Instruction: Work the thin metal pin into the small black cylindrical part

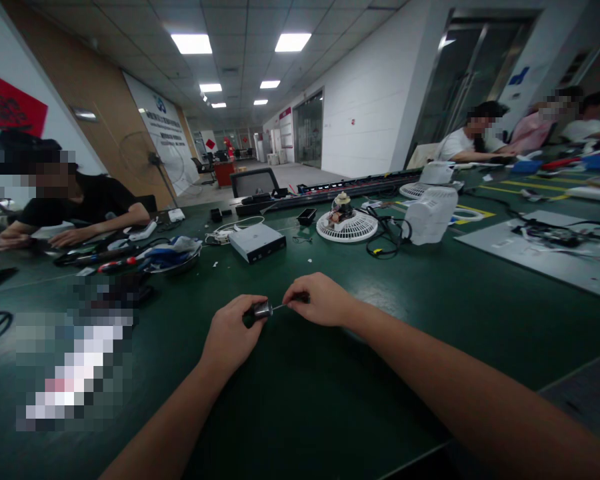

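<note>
My left hand [233, 333] is closed around a small dark cylindrical part with a silver end [261, 309], held just above the green table [300, 400]. A thin metal shaft sticks out of that part toward the right. My right hand [317, 300] pinches the far end of the shaft, fingers pressed together on a small dark tool or tip that I cannot make out. The two hands sit close together in front of me, at the middle of the view.
Beyond my hands lie a grey optical drive [257, 241], a white fan grille with a motor [347, 223], a white fan housing [430, 212], cables and a bowl of tools [173, 257]. A person [75, 207] sits at the left; other people work at the far right.
</note>
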Demonstrator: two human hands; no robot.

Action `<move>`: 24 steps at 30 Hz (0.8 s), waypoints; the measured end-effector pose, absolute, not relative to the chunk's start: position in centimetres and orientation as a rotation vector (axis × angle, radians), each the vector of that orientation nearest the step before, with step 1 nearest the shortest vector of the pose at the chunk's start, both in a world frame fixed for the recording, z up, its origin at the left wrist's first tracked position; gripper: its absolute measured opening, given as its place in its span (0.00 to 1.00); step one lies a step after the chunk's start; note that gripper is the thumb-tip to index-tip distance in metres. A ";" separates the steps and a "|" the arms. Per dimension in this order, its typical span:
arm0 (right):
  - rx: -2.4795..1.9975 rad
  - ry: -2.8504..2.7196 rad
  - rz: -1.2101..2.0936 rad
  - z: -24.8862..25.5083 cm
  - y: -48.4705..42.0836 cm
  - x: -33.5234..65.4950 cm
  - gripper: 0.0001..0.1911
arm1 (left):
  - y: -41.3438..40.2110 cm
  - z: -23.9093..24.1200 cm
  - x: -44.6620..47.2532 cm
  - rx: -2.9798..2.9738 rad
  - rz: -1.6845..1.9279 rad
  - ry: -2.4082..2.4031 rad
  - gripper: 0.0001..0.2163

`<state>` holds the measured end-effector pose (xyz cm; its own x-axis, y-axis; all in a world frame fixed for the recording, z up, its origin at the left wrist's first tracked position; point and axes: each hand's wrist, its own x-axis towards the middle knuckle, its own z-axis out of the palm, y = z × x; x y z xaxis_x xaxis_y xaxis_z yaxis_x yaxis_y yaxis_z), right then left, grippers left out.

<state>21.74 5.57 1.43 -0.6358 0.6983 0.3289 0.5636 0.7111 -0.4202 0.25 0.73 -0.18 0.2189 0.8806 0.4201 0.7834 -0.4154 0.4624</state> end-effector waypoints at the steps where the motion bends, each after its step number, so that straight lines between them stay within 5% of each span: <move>1: -0.973 -2.439 0.413 1.4 5.6 21.7 0.10 | 0.7 -0.2 0.2 2.333 0.964 1.601 0.13; 24: -1.238 -2.364 0.383 1.9 5.0 21.3 0.08 | 0.6 -0.2 0.4 2.227 0.929 1.751 0.15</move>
